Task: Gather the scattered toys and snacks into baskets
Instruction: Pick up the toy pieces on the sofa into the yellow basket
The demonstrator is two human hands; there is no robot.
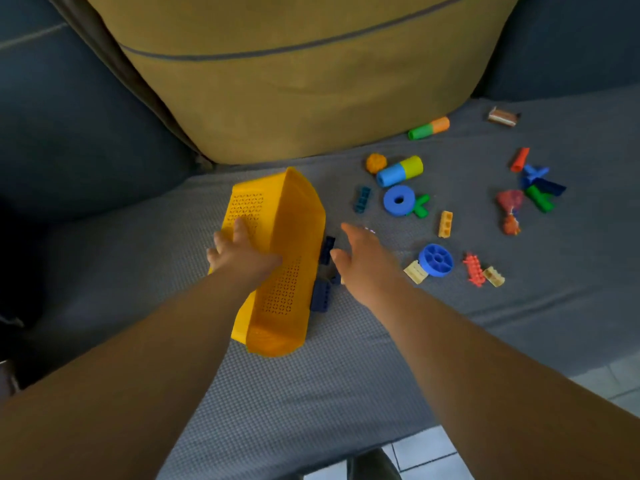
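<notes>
Grey woven sofa seat (pixel 311 393), mustard cushion (pixel 294 81) behind, tiled floor (pixel 433 452) at near edge. Yellow basket (pixel 298 230) lies tipped on the seat. Left hand (pixel 242 258) rests on its wall, apparently flat. Right hand (pixel 363 265) is spread and empty, just beside dark blue bricks (pixel 320 296). Loose toys (pixel 399 200) lie scattered to the right.

Basket (pixel 298 216) on sofa seat (pixel 311 393), before cushion (pixel 294 81); blocks (pixel 320 296) just beside its right side; toys (pixel 399 200) scattered further right; snack wrapper (pixel 503 116) toward back-right.
</notes>
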